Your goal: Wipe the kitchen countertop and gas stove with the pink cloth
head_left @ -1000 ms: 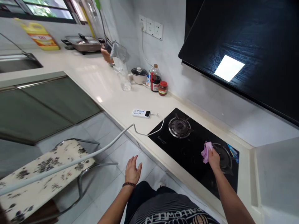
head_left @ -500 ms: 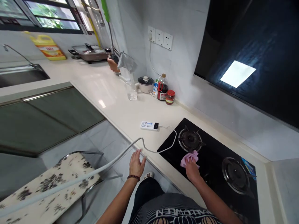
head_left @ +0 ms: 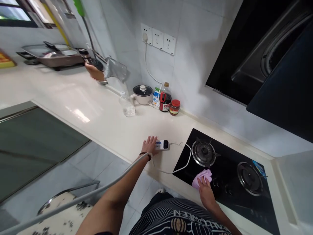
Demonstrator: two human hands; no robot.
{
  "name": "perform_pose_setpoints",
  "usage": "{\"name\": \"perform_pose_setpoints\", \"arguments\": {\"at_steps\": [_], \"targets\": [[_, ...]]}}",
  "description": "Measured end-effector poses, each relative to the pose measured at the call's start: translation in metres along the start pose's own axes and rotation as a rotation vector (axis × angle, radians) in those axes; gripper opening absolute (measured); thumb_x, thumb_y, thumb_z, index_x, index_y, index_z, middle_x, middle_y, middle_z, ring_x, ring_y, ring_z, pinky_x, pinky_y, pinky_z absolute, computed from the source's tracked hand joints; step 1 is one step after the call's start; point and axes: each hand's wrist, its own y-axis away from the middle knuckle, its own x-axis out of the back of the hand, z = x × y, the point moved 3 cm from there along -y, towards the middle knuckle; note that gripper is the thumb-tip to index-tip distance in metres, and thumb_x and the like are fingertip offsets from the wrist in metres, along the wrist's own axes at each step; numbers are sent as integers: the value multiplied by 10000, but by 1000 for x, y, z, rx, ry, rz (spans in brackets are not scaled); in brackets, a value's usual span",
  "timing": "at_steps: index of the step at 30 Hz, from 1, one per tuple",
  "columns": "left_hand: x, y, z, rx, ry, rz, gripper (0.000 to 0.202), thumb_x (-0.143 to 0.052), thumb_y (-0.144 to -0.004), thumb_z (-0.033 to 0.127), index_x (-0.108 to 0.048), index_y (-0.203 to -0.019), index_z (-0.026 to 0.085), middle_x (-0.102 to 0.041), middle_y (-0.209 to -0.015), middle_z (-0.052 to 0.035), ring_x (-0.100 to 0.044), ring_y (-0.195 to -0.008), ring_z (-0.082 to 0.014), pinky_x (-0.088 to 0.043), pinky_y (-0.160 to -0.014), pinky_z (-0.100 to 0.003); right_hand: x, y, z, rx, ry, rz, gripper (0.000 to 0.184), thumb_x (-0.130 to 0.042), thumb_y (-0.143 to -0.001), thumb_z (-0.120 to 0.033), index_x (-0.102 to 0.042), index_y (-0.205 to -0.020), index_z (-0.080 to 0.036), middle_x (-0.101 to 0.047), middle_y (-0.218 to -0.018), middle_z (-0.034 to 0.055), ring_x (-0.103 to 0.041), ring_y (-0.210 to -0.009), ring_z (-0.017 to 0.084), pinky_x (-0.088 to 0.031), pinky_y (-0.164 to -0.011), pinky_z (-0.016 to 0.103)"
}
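My right hand [head_left: 206, 192] presses a pink cloth [head_left: 201, 177] flat on the black glass gas hob [head_left: 227, 182], at its front left part near the left burner [head_left: 204, 152]. My left hand [head_left: 149, 146] lies on the white counter [head_left: 105, 120] with fingers spread, resting on the left end of a small white device with a black end [head_left: 162, 144]. A white cable [head_left: 181, 164] runs from that device across the hob's corner and off the counter edge.
A clear bottle [head_left: 127, 105], a small lidded pot [head_left: 142, 94], a dark sauce bottle [head_left: 165, 97] and a red-lidded jar [head_left: 174, 107] stand by the tiled wall. A black range hood [head_left: 271, 58] hangs over the hob. An electric pan [head_left: 52, 56] sits far left. A floral chair [head_left: 63, 213] stands below.
My right hand dragged the pink cloth from the right burner to the hob's front left. My left hand rose from beside my body onto the white device on the counter.
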Motion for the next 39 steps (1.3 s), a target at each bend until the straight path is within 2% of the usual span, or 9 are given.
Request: {"name": "perform_pose_setpoints", "arguments": {"at_steps": [2,5,9,14,18,24,28,34,39], "targets": [[0,-11,1,-32,-5,-44,909,-710,-742,223,-401,-1596,231,-504,-1615,-190,-344,-1569,-370,-255,-1259,-587,-2,-3,-20,-25,-21,-46,671,-384,-955,-114,-518,-1611,-154,-495,-1666,124,-327,-1609,331,-290,-1311,502],[-3,-16,3,-53,-16,-85,760,-693,-753,226,-512,-1490,255,-626,-1448,-170,-516,-1394,-348,-328,-1186,-534,8,-28,-54,-24,-61,-76,687,-396,-955,-104,-482,-1634,-161,-413,-1721,94,-243,-1642,300,-286,-1316,460],[-4,-9,-1,26,-38,-65,561,-653,-809,296,-584,-1356,191,-636,-1341,-194,-542,-1296,-356,-371,-1092,-498,37,-85,-84,28,-79,-50,692,-448,-941,-69,-491,-1626,-153,-417,-1721,105,-238,-1644,271,-256,-1325,404],[0,6,-16,234,-48,-4,565,-601,-872,478,-586,-1299,108,-625,-1282,-240,-559,-1226,-392,-394,-1011,-504,59,-129,-91,22,-51,-8,697,-447,-928,-56,-507,-1616,-148,-484,-1678,114,-301,-1620,283,-280,-1313,418],[2,12,-25,340,-16,35,603,-625,-868,526,-585,-1302,110,-618,-1294,-234,-549,-1236,-387,-400,-998,-483,48,-118,-88,18,-43,2,715,-439,-919,-58,-498,-1624,-160,-447,-1705,95,-273,-1630,288,-276,-1314,413],[-7,21,-32,327,41,73,828,-658,-870,534,-429,-1530,90,-570,-1403,-255,-527,-1292,-388,-412,-1035,-499,14,-72,-78,-1,-83,-65,810,-422,-861,-37,-476,-1641,-250,-409,-1731,14,-232,-1645,249,-272,-1322,429],[-21,36,-50,320,124,150,952,-697,-851,539,-328,-1610,99,-526,-1494,-263,-514,-1349,-392,-437,-1072,-512,4,-61,-72,-27,-101,-77,777,-407,-888,-67,-478,-1640,-249,-400,-1735,7,-233,-1644,245,-262,-1327,437],[-45,62,-84,247,239,366,953,-622,-885,567,-308,-1595,13,-530,-1503,-284,-499,-1408,-410,-428,-1179,-551,14,-101,-78,3,-197,26,749,-418,-911,-71,-469,-1644,-216,-404,-1731,48,-259,-1637,231,-226,-1346,433],[-66,81,-93,164,286,521,894,-497,-954,602,-309,-1594,8,-518,-1505,-284,-459,-1453,-418,-398,-1224,-601,28,-132,-92,122,-290,147,765,-482,-935,-149,-381,-1685,-267,-369,-1749,17,-281,-1628,209,-208,-1355,434]]}}
